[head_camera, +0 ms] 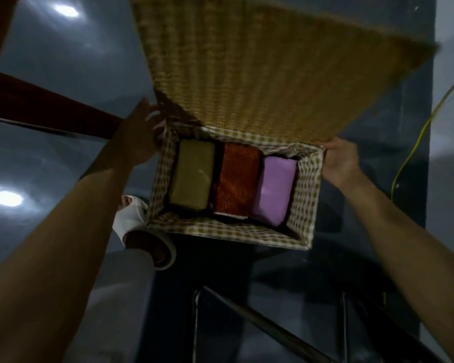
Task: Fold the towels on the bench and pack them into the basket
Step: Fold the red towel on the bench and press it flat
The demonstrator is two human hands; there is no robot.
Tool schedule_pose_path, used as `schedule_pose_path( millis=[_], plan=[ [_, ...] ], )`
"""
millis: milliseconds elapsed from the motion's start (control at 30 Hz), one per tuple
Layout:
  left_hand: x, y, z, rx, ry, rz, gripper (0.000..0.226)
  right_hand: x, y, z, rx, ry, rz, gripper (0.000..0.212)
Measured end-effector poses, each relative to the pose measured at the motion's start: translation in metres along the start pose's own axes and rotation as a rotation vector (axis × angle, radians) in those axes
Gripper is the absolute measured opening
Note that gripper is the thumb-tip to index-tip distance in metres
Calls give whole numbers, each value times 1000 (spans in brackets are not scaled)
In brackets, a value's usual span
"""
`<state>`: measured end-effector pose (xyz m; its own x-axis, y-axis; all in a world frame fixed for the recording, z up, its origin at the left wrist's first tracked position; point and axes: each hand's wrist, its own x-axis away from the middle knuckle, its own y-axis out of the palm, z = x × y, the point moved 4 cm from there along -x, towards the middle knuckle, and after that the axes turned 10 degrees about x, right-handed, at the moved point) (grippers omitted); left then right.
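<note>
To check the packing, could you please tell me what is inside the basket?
Inside the basket, three folded towels lie side by side: an olive towel, a red towel and a purple towel. A white edge shows under the red one; anything else beneath is covered.

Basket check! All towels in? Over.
Right hand grips raised lid corner; left hand at the other. Olive towel, red towel, purple towel packed side by side in basket. Nothing blocking.

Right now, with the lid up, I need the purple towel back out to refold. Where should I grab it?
Probably pinch the purple towel across its near and far ends, reaching straight down: the red towel crowds its left side and the basket wall stands close on its right.
</note>
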<state>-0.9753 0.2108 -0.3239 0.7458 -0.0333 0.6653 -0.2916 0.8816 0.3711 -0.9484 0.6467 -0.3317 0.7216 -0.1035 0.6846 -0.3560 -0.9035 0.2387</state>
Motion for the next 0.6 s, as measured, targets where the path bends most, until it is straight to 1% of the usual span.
schedule_pose_path(
  millis=[33, 67, 100, 133, 167, 200, 267, 300, 367, 433, 500, 567, 600],
  plan=[
    [-2, -3, 1, -84, 24, -25, 31, 4, -1, -1, -25, 20, -19, 23],
    [-5, -6, 1, -129, 10, -37, 35, 5, -2, -3, -18, 27, -42, 27],
    [-5, -10, -1, -97, -29, -55, 35, 5, -3, -5, 55, 30, -76, 35],
    [-4, -14, -4, -67, -42, -95, 27, 3, -2, -5, 159, 24, -110, 38],
    [-3, -20, -9, -84, -68, -111, 21, 1, -2, -5, 292, 11, -104, 34],
    [-1, -23, -14, -161, -77, -99, 22, -3, -2, -4, 399, -20, -102, 31],
    [6, -29, -22, -298, -56, -28, 34, -12, -4, -2, 546, -77, -54, 43],
    [8, -31, -24, -295, -38, 29, 40, -9, -1, -2, 581, -86, -18, 45],
    [10, -29, -24, -323, 28, 76, 45, -6, 8, -3, 602, -108, 14, 45],
    [16, -21, -20, -414, 106, 102, 43, -6, 11, -3, 639, -133, 79, 44],
    [18, -14, -20, -538, 178, 148, 34, -9, 11, -3, 739, -180, 134, 43],
    [26, -7, -22, -739, 214, 247, 28, -5, 15, -4, 931, -289, 167, 40],
    [31, -5, -24, -831, 217, 309, 29, -1, 18, -4, 1056, -366, 159, 36]
  ],
)
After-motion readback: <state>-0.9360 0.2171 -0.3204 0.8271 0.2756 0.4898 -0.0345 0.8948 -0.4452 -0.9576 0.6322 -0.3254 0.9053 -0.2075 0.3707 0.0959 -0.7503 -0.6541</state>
